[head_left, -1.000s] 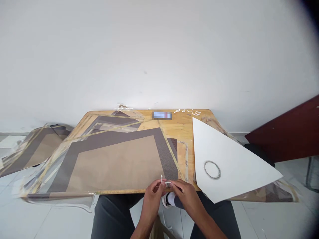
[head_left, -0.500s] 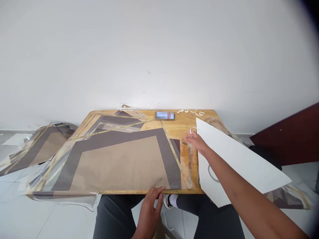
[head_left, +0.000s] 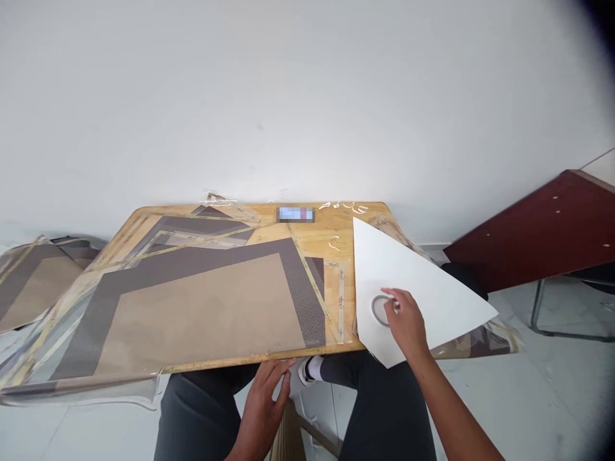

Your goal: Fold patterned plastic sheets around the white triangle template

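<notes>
A grey ring that looks like a roll of tape [head_left: 373, 312] lies flat on a large white sheet [head_left: 423, 275] at the table's right side. My right hand [head_left: 407, 323] is on the ring's right side, its thumb and fingers closed about the rim. My left hand [head_left: 264, 397] rests at the table's front edge, fingers stretched out and holding nothing. Beside it on the table lies a clear-wrapped brown and tan sheet [head_left: 206, 314]. A thin curled white strip [head_left: 335, 243] sits on the wood left of the white sheet.
At the back of the wooden table [head_left: 327, 224] is a blurred rectangular object [head_left: 295, 214], with several white scraps [head_left: 358, 208] right of it. More wrapped sheets [head_left: 36, 282] lie at the far left. A dark red panel [head_left: 538, 230] stands at the right.
My right hand has let go of the curled white strip, which now lies on the table, and has come back toward me to the ring. The whole view has shifted right.
</notes>
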Tool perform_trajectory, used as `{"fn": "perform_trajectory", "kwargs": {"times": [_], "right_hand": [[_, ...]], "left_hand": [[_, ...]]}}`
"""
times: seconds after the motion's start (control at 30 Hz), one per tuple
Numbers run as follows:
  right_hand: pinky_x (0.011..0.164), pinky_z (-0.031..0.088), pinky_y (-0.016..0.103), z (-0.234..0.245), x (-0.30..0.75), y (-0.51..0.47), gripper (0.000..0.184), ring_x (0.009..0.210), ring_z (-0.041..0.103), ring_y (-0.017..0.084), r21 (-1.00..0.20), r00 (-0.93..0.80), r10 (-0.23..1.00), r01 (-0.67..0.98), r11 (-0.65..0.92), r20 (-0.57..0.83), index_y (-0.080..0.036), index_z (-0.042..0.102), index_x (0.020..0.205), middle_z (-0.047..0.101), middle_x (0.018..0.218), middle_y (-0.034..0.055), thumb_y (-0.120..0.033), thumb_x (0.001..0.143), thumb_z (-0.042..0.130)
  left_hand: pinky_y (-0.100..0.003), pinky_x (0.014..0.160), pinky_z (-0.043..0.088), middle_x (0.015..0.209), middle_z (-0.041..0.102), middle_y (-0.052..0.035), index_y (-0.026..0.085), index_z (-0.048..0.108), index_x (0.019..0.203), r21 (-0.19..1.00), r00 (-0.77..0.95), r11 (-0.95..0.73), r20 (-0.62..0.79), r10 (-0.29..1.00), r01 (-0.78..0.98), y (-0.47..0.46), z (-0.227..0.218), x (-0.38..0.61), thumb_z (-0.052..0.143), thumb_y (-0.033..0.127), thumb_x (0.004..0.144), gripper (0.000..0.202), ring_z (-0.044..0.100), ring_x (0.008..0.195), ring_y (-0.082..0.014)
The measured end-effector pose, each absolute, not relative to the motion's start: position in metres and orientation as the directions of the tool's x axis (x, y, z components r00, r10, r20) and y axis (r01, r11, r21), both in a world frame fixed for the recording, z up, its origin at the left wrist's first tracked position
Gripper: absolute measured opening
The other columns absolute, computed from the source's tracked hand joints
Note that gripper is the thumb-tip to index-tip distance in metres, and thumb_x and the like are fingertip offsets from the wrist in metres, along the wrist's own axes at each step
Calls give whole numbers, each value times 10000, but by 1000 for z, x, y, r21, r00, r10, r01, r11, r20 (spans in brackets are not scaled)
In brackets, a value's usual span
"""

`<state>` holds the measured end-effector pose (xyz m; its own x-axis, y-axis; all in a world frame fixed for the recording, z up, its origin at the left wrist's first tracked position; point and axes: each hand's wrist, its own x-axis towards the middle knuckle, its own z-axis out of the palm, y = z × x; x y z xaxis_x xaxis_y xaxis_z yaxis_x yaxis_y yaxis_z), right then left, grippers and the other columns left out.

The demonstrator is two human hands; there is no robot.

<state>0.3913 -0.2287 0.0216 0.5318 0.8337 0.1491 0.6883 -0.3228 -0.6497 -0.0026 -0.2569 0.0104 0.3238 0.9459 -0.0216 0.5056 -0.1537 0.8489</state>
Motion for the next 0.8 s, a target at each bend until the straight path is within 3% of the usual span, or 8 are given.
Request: {"fn": "perform_trajectory", "kwargs": {"times": [0.1, 0.2, 0.27, 0.37, 0.5, 0.63, 0.8], "right_hand": [[1039, 508, 536, -1, 393, -278, 382, 1172, 591, 330, -474, 488, 841, 812, -340, 233, -225, 760, 1188, 646, 1297, 138, -328, 946, 483], [1078, 488, 552, -19, 389, -303, 370, 1238, 547, 342, -430, 445, 857, 848, -310, 261, -224, 745, 1225, 609, 1370, 143, -383, 996, 501], [1080, 494, 538, -22, 386, -305, 371, 1241, 550, 331, -461, 443, 860, 837, -294, 255, -227, 740, 1210, 617, 1354, 140, -431, 1038, 482], [1093, 496, 527, -19, 380, -302, 415, 1251, 571, 317, -531, 485, 839, 792, -301, 248, -217, 720, 1203, 631, 1364, 144, -477, 1084, 418], [1129, 486, 512, -11, 368, -301, 487, 1337, 592, 304, -642, 547, 816, 697, -319, 188, -198, 633, 1365, 651, 1432, 152, -489, 1113, 333], [1082, 530, 495, -8, 357, -308, 505, 1334, 637, 300, -693, 562, 823, 625, -359, 80, -206, 559, 1462, 666, 1456, 136, -484, 1119, 313], [1131, 511, 460, -9, 353, -319, 456, 1433, 586, 279, -719, 537, 839, 617, -320, 87, -225, 588, 1401, 644, 1514, 115, -492, 1115, 353]], "left_hand": [[-423, 1064, 562, 1239, 775, -81, 373, 779, 1306, 868, 416, -214, 10, 909, 447, -251, 20, 29, 574, 364, 1069, 313, 714, 1184, -289], [-377, 983, 571, 1154, 766, -78, 339, 770, 1293, 876, 525, -256, 4, 851, 408, -237, 27, 76, 523, 312, 1086, 324, 725, 1083, -261], [-372, 965, 560, 1102, 743, -77, 315, 776, 1249, 855, 575, -308, 14, 818, 417, -225, 28, 114, 506, 282, 1078, 321, 707, 1082, -266], [-411, 1070, 510, 1225, 688, -105, 257, 693, 1369, 763, 612, -380, -25, 791, 523, -204, 30, 167, 497, 230, 1054, 372, 640, 1189, -288], [-478, 1135, 443, 1331, 626, -194, 126, 645, 1361, 659, 542, -328, -145, 828, 677, -183, 31, 214, 581, 158, 967, 401, 571, 1264, -350], [-468, 1095, 448, 1254, 640, -210, 118, 678, 1163, 683, 484, -247, -177, 857, 688, -174, 29, 232, 576, 167, 972, 222, 584, 1235, -347], [-347, 902, 509, 1093, 675, -111, 179, 614, 1074, 776, 417, -124, -191, 888, 619, -168, 26, 242, 601, 262, 1001, 110, 663, 980, -229]]}}
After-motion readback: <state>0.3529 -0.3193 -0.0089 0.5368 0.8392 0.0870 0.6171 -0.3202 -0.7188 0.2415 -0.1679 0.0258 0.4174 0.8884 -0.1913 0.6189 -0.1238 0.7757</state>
